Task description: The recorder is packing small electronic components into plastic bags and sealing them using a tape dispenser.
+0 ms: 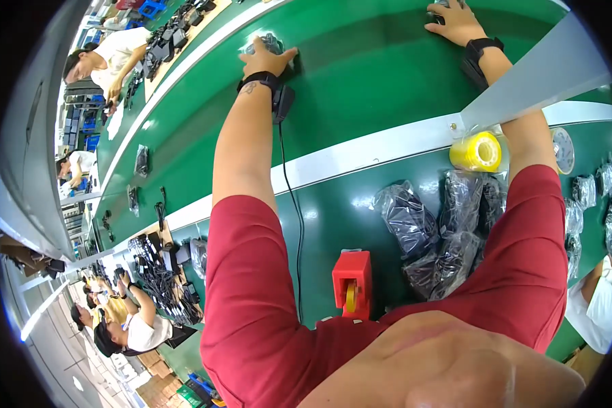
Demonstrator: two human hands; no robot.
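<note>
Your left hand lies flat, fingers spread, on a clear plastic bag of dark parts beyond the white dividing strip; your right hand rests loosely open on the green worktop, whose far edge lies beside the bag.

Both arms reach far across a green belt. The left hand rests on a clear bagged item; the right hand presses a dark object. Nearer lie black bagged parts, a yellow tape roll and a red tape dispenser.
</note>
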